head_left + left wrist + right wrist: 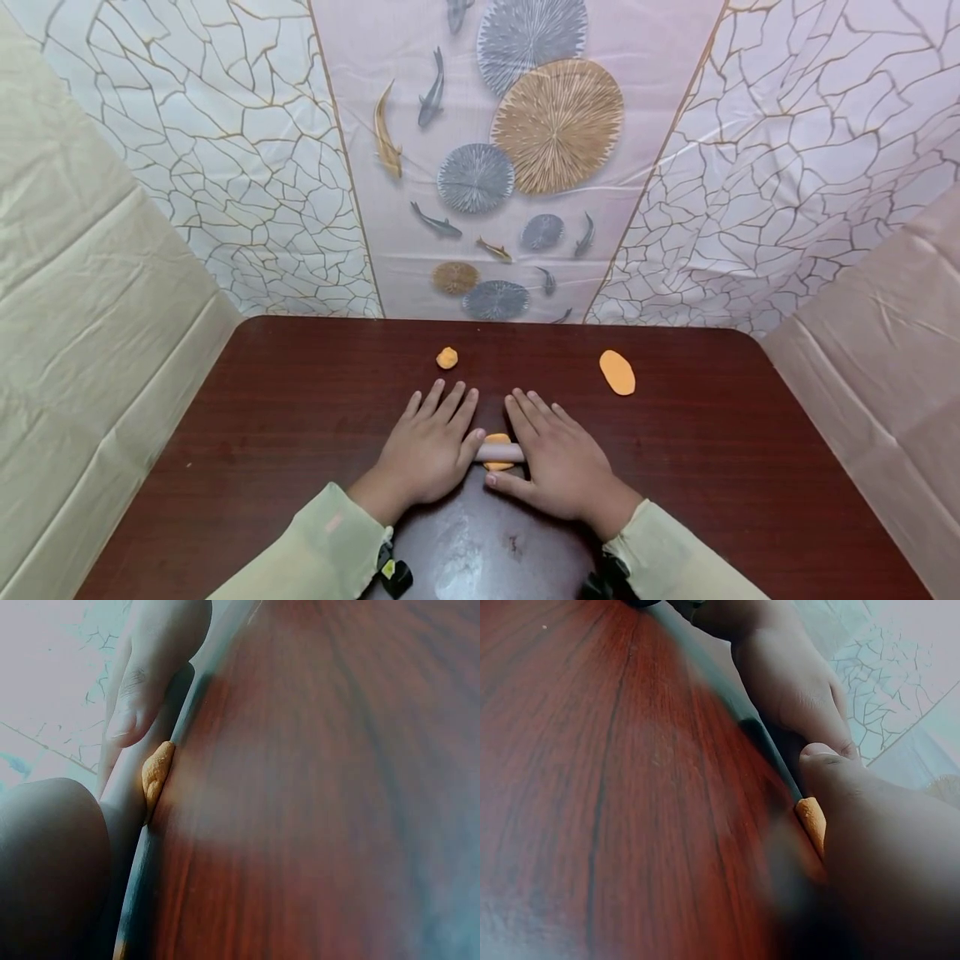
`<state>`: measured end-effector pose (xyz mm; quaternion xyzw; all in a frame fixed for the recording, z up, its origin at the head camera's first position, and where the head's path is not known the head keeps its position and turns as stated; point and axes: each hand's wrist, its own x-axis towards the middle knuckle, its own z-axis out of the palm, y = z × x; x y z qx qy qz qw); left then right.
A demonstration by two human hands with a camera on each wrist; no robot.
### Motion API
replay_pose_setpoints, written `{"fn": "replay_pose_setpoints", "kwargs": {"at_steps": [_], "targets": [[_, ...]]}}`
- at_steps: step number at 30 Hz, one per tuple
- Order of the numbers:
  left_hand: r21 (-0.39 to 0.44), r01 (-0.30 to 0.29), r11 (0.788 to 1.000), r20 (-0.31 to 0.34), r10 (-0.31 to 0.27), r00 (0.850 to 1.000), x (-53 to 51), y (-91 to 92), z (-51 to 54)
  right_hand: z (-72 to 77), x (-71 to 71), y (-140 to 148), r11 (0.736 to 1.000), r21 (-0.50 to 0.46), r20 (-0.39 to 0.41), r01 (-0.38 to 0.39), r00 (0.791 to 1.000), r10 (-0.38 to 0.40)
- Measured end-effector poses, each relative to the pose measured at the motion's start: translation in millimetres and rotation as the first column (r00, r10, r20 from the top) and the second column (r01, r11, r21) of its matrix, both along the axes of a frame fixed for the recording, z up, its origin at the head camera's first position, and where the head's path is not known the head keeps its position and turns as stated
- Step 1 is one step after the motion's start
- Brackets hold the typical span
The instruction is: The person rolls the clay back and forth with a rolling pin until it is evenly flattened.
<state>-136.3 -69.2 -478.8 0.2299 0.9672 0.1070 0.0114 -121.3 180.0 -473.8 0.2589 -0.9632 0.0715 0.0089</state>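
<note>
A pale rolling pin lies across a piece of orange dough near the middle of the table. My left hand lies flat over the pin's left end, its fingers straight and pointing forward. Over the right end my right hand rests in the same way, its thumb toward the left below the pin. The palms hide both ends of the pin. In the left wrist view the dough bulges low on the tabletop beside my hand; the right wrist view shows its edge beside my thumb.
A small orange lump sits beyond my left hand. Farther right, a flattened orange oval lies on the dark red-brown table. Patterned cloth hangs behind the table's far edge, with plain cloth at both sides.
</note>
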Motion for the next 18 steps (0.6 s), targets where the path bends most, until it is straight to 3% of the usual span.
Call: {"fn": "replay_pose_setpoints", "kwargs": {"at_steps": [18], "targets": [[0.011,0.055,0.998,0.046,-0.055,0.997,8.9,-3.9,1.7,-3.8,12.9,1,1.0,0.021,-0.045,-0.013,0.999,0.014]]}}
